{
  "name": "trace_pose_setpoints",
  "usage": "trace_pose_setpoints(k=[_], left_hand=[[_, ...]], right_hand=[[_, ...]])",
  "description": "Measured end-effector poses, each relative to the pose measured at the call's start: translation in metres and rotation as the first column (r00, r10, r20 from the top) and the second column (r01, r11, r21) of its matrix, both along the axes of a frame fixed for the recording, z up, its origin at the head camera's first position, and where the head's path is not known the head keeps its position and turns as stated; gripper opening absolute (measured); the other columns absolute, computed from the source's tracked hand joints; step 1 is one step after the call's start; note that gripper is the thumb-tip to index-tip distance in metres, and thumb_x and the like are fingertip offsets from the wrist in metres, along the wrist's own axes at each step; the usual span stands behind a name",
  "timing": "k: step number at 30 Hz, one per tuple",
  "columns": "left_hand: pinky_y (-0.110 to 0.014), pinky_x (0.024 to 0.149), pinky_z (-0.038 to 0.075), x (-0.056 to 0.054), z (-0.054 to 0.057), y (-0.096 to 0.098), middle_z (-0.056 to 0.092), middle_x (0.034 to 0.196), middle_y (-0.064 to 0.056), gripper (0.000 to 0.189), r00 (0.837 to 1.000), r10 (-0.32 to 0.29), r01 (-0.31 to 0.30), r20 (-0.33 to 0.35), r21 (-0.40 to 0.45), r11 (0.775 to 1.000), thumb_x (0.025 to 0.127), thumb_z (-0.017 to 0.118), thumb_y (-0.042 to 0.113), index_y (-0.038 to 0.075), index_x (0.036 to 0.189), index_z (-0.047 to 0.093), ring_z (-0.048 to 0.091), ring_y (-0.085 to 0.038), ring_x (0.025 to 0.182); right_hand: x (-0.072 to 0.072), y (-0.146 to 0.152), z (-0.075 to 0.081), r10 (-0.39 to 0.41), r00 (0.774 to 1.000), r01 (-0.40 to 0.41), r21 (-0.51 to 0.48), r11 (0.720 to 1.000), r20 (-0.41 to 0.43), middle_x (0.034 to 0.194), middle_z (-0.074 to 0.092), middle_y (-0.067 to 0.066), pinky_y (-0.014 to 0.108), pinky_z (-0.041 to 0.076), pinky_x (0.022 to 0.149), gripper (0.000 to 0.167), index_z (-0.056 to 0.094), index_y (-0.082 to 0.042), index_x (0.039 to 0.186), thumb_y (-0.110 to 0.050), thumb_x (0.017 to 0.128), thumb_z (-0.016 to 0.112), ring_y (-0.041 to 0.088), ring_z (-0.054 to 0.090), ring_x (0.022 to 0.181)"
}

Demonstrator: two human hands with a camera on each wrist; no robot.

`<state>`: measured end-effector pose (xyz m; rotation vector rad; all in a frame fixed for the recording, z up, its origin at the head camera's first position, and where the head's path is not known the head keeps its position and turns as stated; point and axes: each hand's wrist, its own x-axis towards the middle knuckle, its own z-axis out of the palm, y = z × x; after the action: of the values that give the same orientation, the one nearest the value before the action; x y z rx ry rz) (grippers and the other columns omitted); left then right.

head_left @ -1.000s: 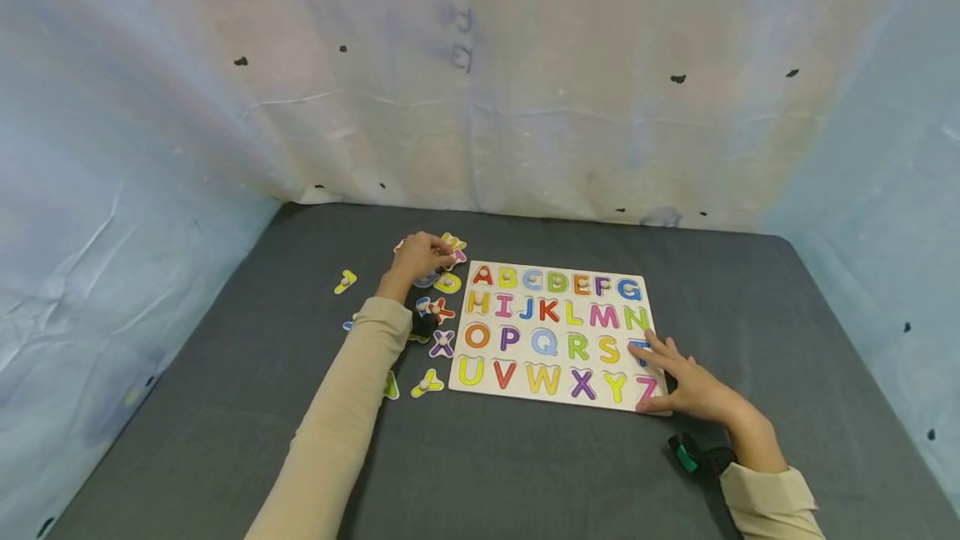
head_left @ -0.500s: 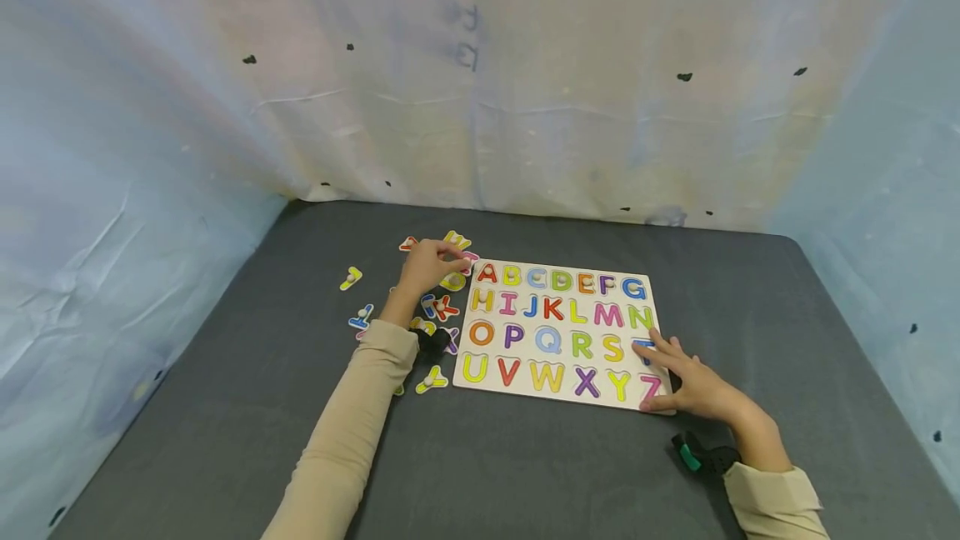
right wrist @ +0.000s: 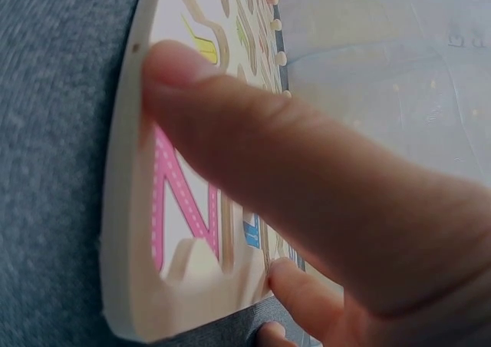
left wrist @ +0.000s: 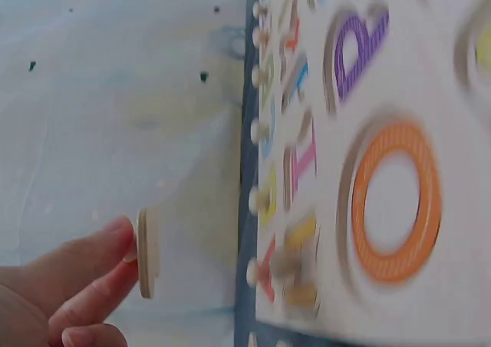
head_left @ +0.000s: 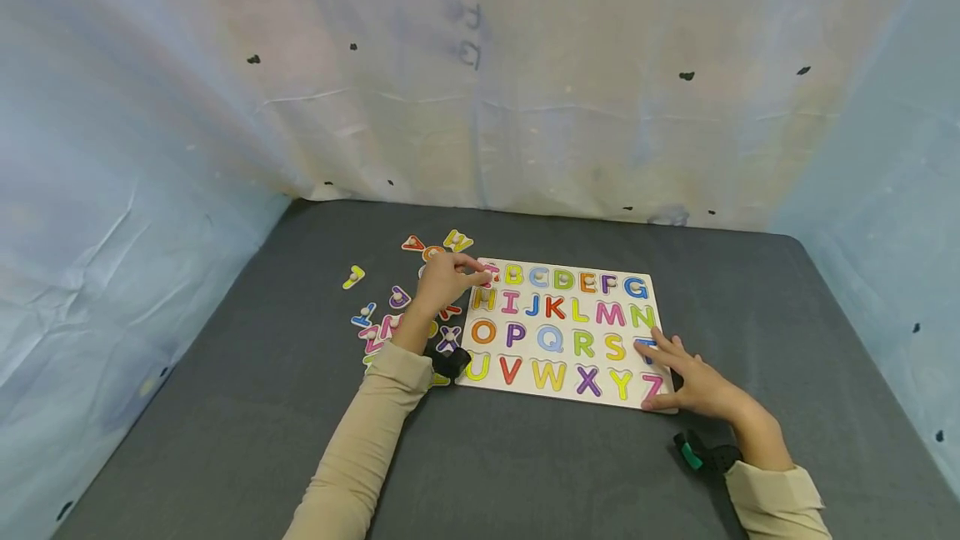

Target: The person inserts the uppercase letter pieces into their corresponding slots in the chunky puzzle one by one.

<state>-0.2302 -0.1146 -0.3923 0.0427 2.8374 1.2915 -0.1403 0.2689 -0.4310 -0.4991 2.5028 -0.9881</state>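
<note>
My left hand pinches a pink letter piece by its knob, over the top left corner of the alphabet puzzle board. The left wrist view shows this letter piece edge-on between thumb and finger, apart from the board's face. Knobbed pieces A to H sit in their slots, while the remaining slots show printed letters. With fingers spread, my right hand rests on the board's lower right corner, near T and Z. Its thumb lies across the board's edge in the right wrist view.
Several loose letter pieces lie left of the board, among them a yellow L, a red V, a yellow W and a purple X. My left forearm covers some. Pale sheeting stands behind the grey table.
My left hand has moved right from the loose pieces to the board's top left corner, carrying the pink letter piece. The right hand stays on the board. The head view has shifted slightly.
</note>
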Motion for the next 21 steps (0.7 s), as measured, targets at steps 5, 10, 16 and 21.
trace_pose_setpoints(k=[5,10,16,21], left_hand=[[-0.025,0.055,0.03,0.007,-0.006,0.016,0.051,0.067,-0.001,0.022,0.998,0.058,-0.059,0.033,0.026,0.998,0.082,0.077,0.029,0.01,0.094,0.078,0.041,-0.014,0.059],[-0.041,0.091,0.048,0.009,-0.015,0.031,0.069,0.12,-0.009,0.021,0.988,0.127,-0.13,0.089,0.037,0.991,0.08,0.078,0.032,0.013,0.091,0.078,0.062,-0.026,0.112],[-0.038,0.077,0.046,0.009,-0.026,0.044,0.07,0.112,-0.007,0.02,0.973,0.194,-0.193,0.128,-0.022,0.981,0.076,0.081,0.036,0.018,0.085,0.079,0.063,-0.026,0.101],[-0.031,0.06,0.034,0.008,-0.033,0.05,0.07,0.092,-0.005,0.021,0.967,0.221,-0.209,0.13,-0.101,0.973,0.074,0.081,0.039,0.02,0.083,0.079,0.058,-0.02,0.072]], right_hand=[[0.0,0.0,-0.001,0.0,1.0,0.0,0.014,1.0,-0.002,0.155,0.008,0.036,0.081,-0.003,0.1,0.093,0.037,0.0,0.145,-0.03,0.07,0.084,0.065,-0.002,0.138],[-0.001,0.002,-0.002,0.006,1.0,-0.006,0.005,1.0,-0.014,0.155,0.008,0.037,0.081,-0.003,0.1,0.092,0.037,0.0,0.145,-0.026,0.07,0.084,0.066,-0.001,0.137],[0.0,0.001,-0.002,0.001,1.0,-0.001,0.002,1.0,0.001,0.155,0.007,0.037,0.081,-0.004,0.1,0.093,0.037,0.001,0.145,-0.028,0.07,0.084,0.066,-0.002,0.137],[0.0,-0.001,0.0,-0.008,1.0,0.008,0.012,1.0,0.002,0.155,0.008,0.036,0.081,-0.004,0.1,0.094,0.038,0.0,0.145,-0.031,0.069,0.084,0.065,-0.002,0.138]])
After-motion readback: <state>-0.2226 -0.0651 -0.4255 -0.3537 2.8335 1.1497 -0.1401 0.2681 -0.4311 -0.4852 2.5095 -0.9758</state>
